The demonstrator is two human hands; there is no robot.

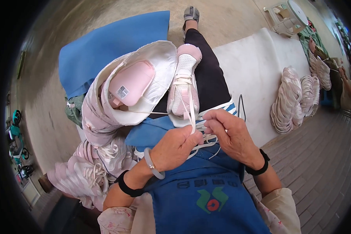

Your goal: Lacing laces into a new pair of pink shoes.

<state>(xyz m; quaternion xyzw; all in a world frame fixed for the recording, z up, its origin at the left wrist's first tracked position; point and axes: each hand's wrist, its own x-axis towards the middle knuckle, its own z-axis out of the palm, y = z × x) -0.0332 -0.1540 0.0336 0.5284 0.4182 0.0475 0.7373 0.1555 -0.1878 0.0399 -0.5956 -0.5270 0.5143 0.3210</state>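
A pink and white sneaker (184,87) lies across my lap, its toe pointing away from me. My left hand (177,145) is closed on a white shoelace (192,115), pulled taut toward me from the shoe's front opening. Close beside it, my right hand (232,134) is held with thumb and fingers pinched together; whatever is between them is too small to make out. More loose white laces (212,142) lie over the blue apron (199,187) beneath both hands. A thin lace also runs left from the sneaker toward the nested shoe uppers (95,113).
A pink padded piece (134,82) with a label sits in the nested uppers. Further bundles of uppers (80,173) are at lower left, and others (286,101) rest at right by a white sheet (245,74). A blue sheet (109,43) and a white stool (288,17) stand farther off.
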